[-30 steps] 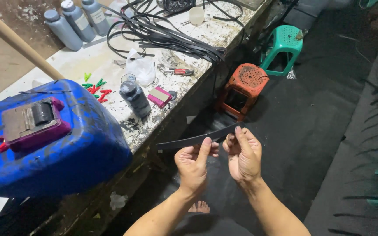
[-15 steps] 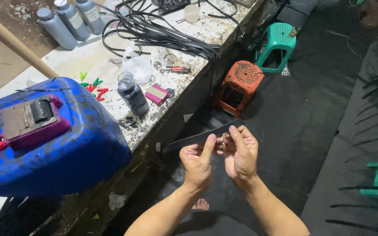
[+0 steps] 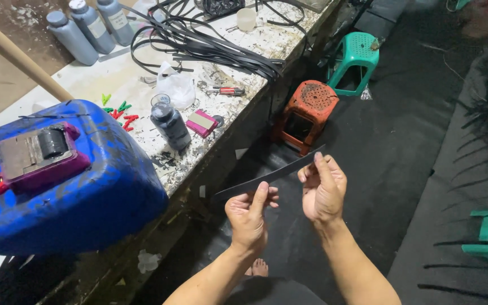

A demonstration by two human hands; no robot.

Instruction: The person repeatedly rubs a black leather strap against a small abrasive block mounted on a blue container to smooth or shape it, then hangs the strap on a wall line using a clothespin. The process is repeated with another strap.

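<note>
Both hands pinch a thin black strip (image 3: 269,176) held in the air beside the workbench (image 3: 142,68). The left hand (image 3: 249,217) grips its lower end between thumb and fingers; the right hand (image 3: 323,189) closes on the upper end. Beyond the left fingertips stands a small jar (image 3: 169,123) filled with black liquid. Farther off, three grey bottles (image 3: 91,25) stand capped, their contents hidden.

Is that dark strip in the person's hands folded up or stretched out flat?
Stretched out. The dark strip runs as one long, nearly straight band between the left hand and the right hand, with no fold visible.
</note>
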